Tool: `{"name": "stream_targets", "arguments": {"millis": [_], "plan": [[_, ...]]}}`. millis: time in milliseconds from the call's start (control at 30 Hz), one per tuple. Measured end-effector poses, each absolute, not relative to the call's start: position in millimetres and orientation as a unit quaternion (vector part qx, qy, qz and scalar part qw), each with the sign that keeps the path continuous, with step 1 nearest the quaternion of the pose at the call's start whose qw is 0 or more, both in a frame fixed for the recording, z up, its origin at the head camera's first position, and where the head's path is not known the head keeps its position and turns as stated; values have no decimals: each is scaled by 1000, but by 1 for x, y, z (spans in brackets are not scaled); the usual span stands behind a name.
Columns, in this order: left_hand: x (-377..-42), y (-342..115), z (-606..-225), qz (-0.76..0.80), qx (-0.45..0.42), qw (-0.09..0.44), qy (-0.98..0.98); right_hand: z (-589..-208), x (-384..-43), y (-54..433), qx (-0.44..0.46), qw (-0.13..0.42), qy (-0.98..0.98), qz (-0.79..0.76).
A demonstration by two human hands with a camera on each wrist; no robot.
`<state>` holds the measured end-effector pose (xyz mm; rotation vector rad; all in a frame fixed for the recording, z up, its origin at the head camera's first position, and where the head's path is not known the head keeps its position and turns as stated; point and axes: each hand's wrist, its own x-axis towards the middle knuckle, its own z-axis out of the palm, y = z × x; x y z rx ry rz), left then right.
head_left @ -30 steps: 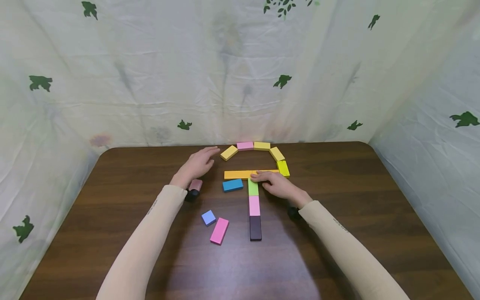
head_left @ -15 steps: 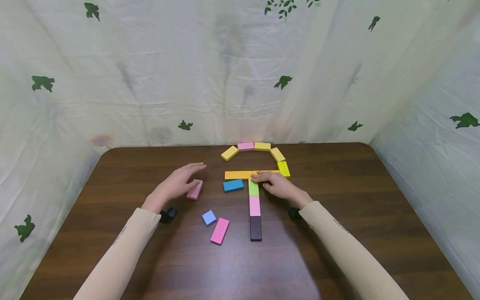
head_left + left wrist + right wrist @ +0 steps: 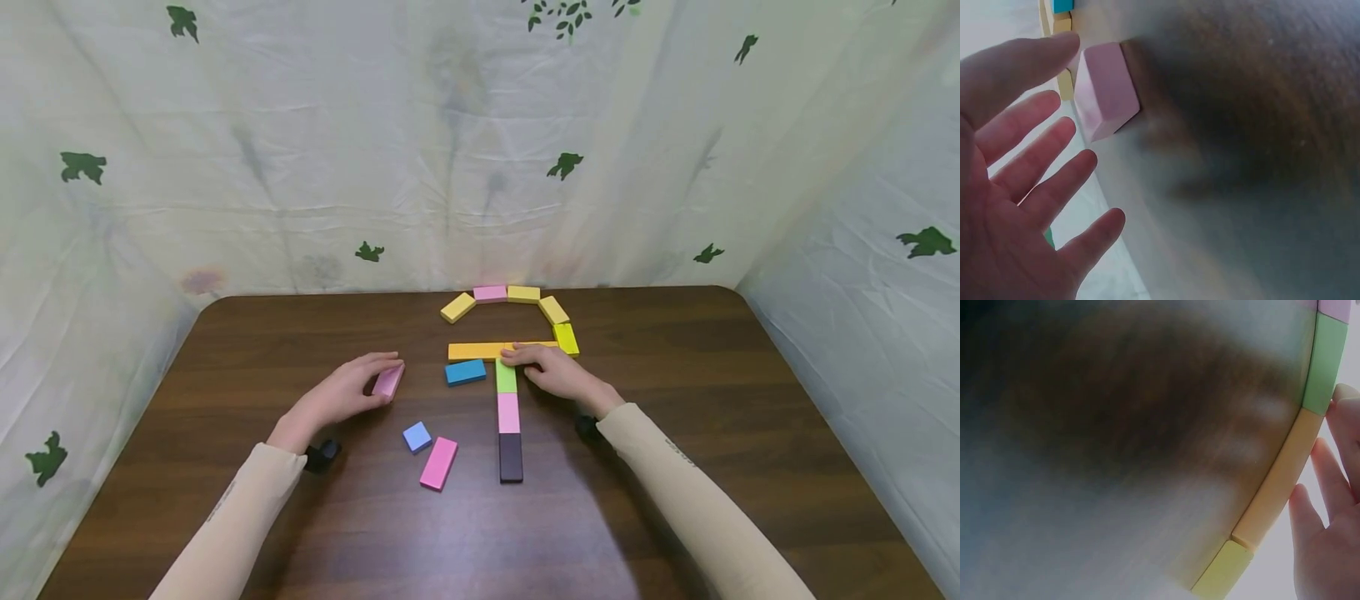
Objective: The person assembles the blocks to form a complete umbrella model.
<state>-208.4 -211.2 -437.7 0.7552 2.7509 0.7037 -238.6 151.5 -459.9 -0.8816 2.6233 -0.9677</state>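
Note:
My left hand [image 3: 339,393] is spread around a pale pink block [image 3: 387,383] lying on the table at left of centre. In the left wrist view the thumb and fingertips come right beside this block [image 3: 1110,84], the fingers fairly straight. My right hand [image 3: 561,372] lies with its fingertips on the row where an orange block [image 3: 474,352] line meets a light green block [image 3: 506,378]. Seen from the right wrist, its extended fingers reach the edge of the green block [image 3: 1325,365] and the orange block [image 3: 1282,478].
Below the green block run a pink block [image 3: 508,412] and a black block [image 3: 511,457]. An arc of yellow blocks [image 3: 523,294] and one pink block [image 3: 490,293] curves behind. Loose nearby are a blue block [image 3: 466,372], a small blue block [image 3: 417,437] and a bright pink block [image 3: 438,463].
My left hand has come back from the arc's left end, moving left and toward me, and now surrounds the pale pink block. The right hand stays in place.

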Motion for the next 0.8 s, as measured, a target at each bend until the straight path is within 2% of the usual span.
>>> {"name": "stream_targets", "arguments": {"millis": [800], "plan": [[-220, -202, -446, 217, 275, 67, 934, -463, -240, 152, -297, 101, 890, -331]]}}
